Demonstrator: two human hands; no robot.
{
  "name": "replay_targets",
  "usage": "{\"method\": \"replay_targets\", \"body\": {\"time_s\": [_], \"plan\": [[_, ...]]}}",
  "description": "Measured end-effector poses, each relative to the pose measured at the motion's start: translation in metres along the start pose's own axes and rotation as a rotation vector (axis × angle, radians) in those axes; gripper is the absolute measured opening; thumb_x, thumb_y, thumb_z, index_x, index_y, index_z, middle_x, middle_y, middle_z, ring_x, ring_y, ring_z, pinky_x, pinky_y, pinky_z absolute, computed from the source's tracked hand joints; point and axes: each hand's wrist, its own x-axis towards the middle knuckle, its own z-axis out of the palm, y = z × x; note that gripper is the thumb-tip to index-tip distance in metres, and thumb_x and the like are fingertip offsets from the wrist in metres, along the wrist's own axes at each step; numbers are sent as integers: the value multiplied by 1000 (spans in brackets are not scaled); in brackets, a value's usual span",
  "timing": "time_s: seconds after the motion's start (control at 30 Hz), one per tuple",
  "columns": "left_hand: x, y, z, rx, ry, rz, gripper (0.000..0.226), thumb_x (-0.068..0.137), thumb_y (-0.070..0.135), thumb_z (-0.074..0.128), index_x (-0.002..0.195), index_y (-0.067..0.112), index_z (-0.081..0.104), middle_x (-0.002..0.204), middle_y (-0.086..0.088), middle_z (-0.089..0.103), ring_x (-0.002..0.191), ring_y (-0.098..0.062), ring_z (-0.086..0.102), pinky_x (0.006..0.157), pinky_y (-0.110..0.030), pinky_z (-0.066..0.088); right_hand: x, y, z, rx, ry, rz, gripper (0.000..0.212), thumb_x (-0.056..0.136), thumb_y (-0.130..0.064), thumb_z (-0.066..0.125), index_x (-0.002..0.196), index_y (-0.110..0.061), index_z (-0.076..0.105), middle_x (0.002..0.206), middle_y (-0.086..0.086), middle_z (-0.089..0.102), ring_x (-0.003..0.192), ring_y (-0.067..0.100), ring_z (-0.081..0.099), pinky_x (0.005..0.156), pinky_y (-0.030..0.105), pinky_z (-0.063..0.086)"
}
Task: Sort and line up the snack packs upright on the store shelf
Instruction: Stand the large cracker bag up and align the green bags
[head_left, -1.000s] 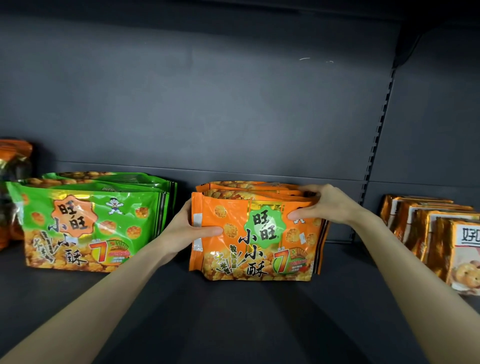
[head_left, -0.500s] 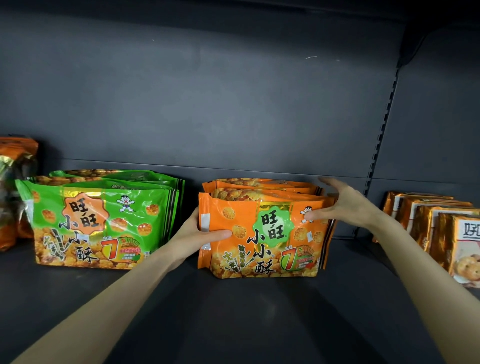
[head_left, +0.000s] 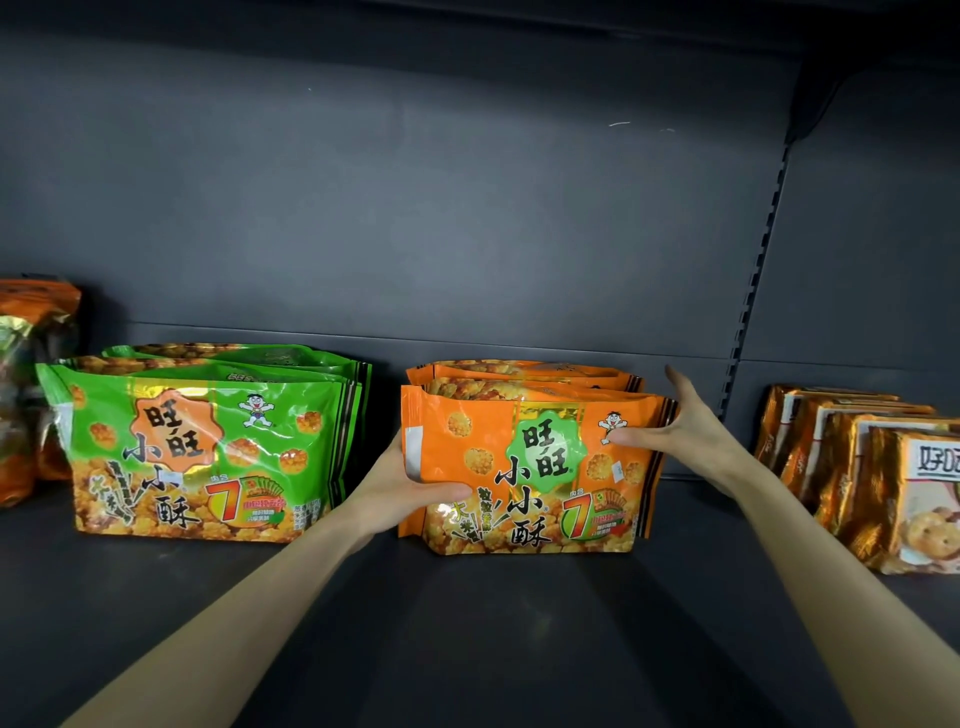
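We square the orange snack packs (head_left: 524, 457): left hand (head_left: 410, 493) pinching them, right hand (head_left: 685, 431) fingers spread; next, align edges.

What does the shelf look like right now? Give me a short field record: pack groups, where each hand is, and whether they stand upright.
orange packs: row at shelf centre, upright, front pack facing out
green packs: row to its left, upright, apart from the orange row
brown packs: row at far right, leaning back
left hand: on the orange row's left edge, thumb across the front pack
right hand: at the row's right end, thumb on the front, fingers spread open
shelf: dark, bare in front
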Motion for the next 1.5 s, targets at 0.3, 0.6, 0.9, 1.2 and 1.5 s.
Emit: {"method": "replay_targets", "body": {"time_s": [0.3,0.6,0.9,1.2,1.5], "plan": [[4,-1,-2,35,-11,3,75,69,13,82,131,19,41,111,7,65,94,-1,66,71,-13,53,2,0,-1,-6,-9,-2,108,71,-13,79,152,-19,8,133,14,55,97,15,57,86,30,42],[0,1,2,-13,55,17,81,66,6,83,132,18,39,110,7,63,91,-1,64,63,-9,51,1,0,-3,-33,-16,-3,108,70,-15,81,151,-18,9,133,14,55,101,21,62,84,30,45],[-6,5,11,-15,60,58,90,64,9,85,134,21,30,114,8,59,96,-1,61,66,-9,51,0,-1,-5,-22,-24,5,108,72,-13,79,151,-19,6,132,15,56,102,21,61,88,34,45],[-1,6,13,13,48,36,89,65,10,84,134,21,28,114,7,59,98,-4,61,69,-12,52,4,2,-8,-18,-35,-8,107,72,-13,79,151,-18,8,133,14,55,95,15,58,85,30,43],[-2,6,13,28,84,47,76,68,6,82,128,16,37,108,4,62,89,-2,63,63,-7,49,10,8,-8,-16,-32,-38,108,70,-16,81,151,-19,10,133,14,55,97,17,59,83,30,45]]}}
